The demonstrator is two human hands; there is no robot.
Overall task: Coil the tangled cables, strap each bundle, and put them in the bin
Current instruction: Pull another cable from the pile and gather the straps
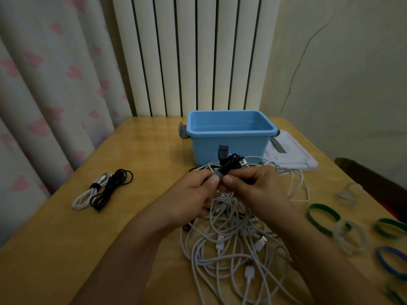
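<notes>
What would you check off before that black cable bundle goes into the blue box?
1. Grey strap wraps the black bundle: ok.
2. Strap end fastened: cannot tell, fingers hide it.
3. Left hand and right hand both hold the bundle: ok.
4. Blue bin open, lid off beside it: ok.
5. Bundle free of the white tangle: cannot tell.

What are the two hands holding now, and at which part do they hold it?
Both the left hand and the right hand pinch a coiled black cable at its middle, where a grey strap wraps the bundle, thumbs on either side of the strap.
</notes>
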